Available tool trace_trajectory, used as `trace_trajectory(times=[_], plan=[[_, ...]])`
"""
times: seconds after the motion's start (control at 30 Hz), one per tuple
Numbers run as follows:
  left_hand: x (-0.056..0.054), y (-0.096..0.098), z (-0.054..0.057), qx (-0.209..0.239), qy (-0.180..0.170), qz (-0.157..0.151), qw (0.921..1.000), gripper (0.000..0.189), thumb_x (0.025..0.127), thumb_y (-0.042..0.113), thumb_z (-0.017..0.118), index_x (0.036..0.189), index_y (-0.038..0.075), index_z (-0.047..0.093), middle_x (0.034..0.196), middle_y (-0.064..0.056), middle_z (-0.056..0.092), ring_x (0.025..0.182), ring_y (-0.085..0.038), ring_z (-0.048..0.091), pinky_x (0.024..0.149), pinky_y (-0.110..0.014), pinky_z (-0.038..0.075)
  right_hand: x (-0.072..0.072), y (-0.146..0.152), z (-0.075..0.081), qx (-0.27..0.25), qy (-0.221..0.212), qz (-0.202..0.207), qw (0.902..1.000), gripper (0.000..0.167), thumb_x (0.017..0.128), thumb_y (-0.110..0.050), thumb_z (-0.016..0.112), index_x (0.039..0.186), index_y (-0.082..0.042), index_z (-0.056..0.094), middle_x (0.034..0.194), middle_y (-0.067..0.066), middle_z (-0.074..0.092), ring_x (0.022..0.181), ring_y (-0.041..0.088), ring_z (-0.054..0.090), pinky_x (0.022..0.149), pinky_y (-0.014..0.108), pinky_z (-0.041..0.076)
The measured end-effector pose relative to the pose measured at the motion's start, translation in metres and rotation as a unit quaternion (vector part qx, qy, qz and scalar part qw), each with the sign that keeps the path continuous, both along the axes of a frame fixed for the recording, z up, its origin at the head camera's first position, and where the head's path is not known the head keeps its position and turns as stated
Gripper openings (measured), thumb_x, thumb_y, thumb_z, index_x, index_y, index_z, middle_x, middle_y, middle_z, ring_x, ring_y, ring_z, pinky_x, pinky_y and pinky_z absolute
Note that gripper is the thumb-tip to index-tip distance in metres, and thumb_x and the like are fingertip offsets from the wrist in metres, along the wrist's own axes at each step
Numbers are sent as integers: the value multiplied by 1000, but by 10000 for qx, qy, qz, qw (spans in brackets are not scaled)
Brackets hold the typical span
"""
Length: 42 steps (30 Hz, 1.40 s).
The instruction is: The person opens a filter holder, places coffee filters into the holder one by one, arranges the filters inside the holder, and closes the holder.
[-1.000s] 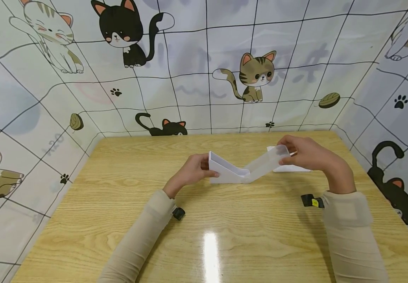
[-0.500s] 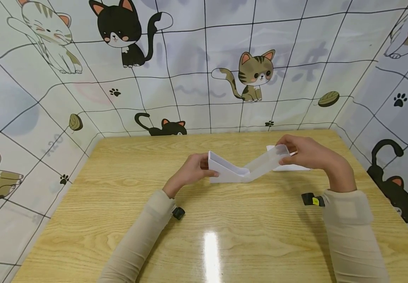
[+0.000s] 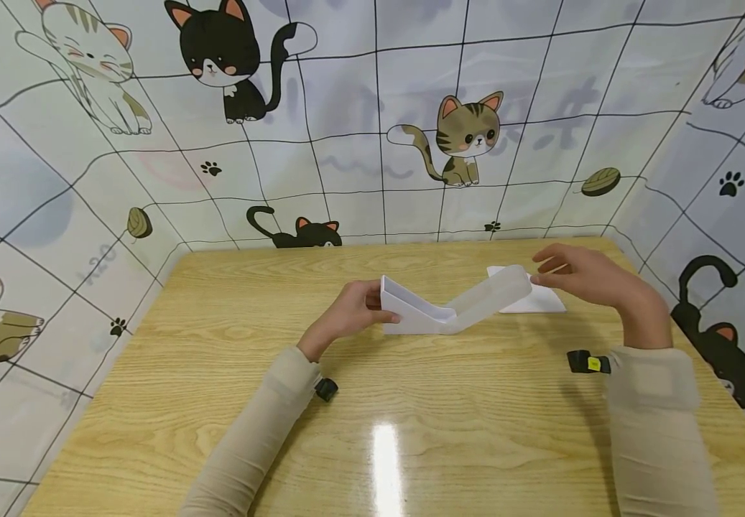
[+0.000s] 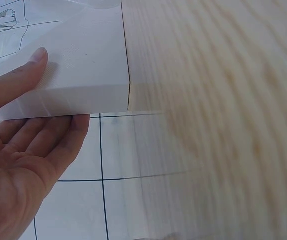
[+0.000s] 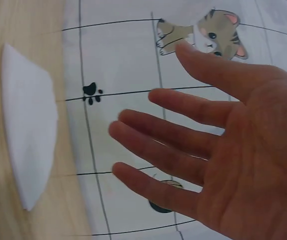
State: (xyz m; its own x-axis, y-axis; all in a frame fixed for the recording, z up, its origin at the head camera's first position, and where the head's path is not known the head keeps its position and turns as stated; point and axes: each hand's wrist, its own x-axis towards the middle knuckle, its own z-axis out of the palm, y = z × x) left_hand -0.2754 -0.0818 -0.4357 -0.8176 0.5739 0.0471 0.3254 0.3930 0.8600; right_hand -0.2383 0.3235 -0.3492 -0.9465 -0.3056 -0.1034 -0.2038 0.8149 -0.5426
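Note:
A white wedge-shaped plastic box [image 3: 414, 316] stands on the table, its translucent lid [image 3: 490, 296] swung out to the right and slanting upward. My left hand [image 3: 355, 310] grips the box at its tall left end. In the left wrist view, the thumb of my left hand [image 4: 28, 150] lies on one broad side of the box [image 4: 88, 65] and the fingers are at its narrow end face. Just past the lid's far end, my right hand [image 3: 582, 276] holds nothing. The right wrist view has my right hand [image 5: 223, 145] with its fingers spread and nearly straight.
Behind the lid, a folded white sheet [image 3: 537, 301], perhaps paper or tissue, lies on the wooden table [image 3: 281, 445]. Cat-printed wall covering [image 3: 346, 165] rises at the table's back edge and both sides.
My right hand has released the lid's end and moved a little to the right, its fingers loosening. The lid keeps its slant, and my left hand still holds the box in place.

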Motion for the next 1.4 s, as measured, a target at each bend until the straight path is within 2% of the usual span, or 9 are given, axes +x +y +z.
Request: trace_trajectory(times=[0.1,0.23,0.47,0.6,0.8,1.0,1.23,1.4], plan=[[0,0,0,18,-8,-9,10000,39,88,11,83,124,7,69,118,-12,76,100,-22,77,85,-34,63,-6,4,-7,20,166,-267,9995,56,108,-38,55,143,5,50,138,35,58,125,53,58,99,67,48],[0,0,0,17,3,-11,10000,38,88,11,83,124,6,69,118,-12,76,99,-21,77,84,-33,63,-13,8,-19,33,264,-651,9975,61,108,-44,53,142,6,51,137,36,58,125,54,56,99,69,47],[-1,-1,-1,-6,0,-31,10000,36,89,10,82,123,6,70,117,-12,76,98,-21,77,83,-33,63,-23,25,-43,253,-287,-1250,9914,66,106,-45,54,141,11,48,138,40,54,126,57,50,96,66,47],[-1,-1,-1,4,2,-24,10000,37,89,10,82,123,7,70,117,-12,76,97,-20,77,83,-33,63,-27,30,-57,174,-314,-1432,9890,66,106,-46,53,139,11,51,139,41,52,127,58,49,97,66,47],[-1,-1,-1,-12,48,-36,10000,38,89,11,83,124,7,70,117,-12,76,98,-20,77,84,-33,63,-28,33,-73,85,-224,-1631,9863,62,105,-44,55,134,11,55,138,40,53,126,57,50,100,66,46],[-1,-1,0,-45,42,-39,10000,38,89,12,83,124,7,70,117,-12,76,99,-22,77,85,-33,63,-29,37,-80,180,-298,-1735,9842,59,103,-40,60,132,12,56,135,40,54,121,55,52,95,63,47],[0,0,2,-70,-21,18,10000,39,88,13,84,124,7,70,116,-12,76,98,-21,76,83,-33,63,-31,38,-84,188,-486,-1723,9837,54,99,-35,66,126,12,60,129,37,58,110,48,56,86,53,50],[0,0,1,-44,-8,-4,10000,39,88,12,84,124,7,70,116,-12,76,98,-21,77,83,-33,63,-32,39,-87,171,-450,-1700,9843,43,96,-27,71,118,10,62,113,29,64,97,40,58,75,39,48]])
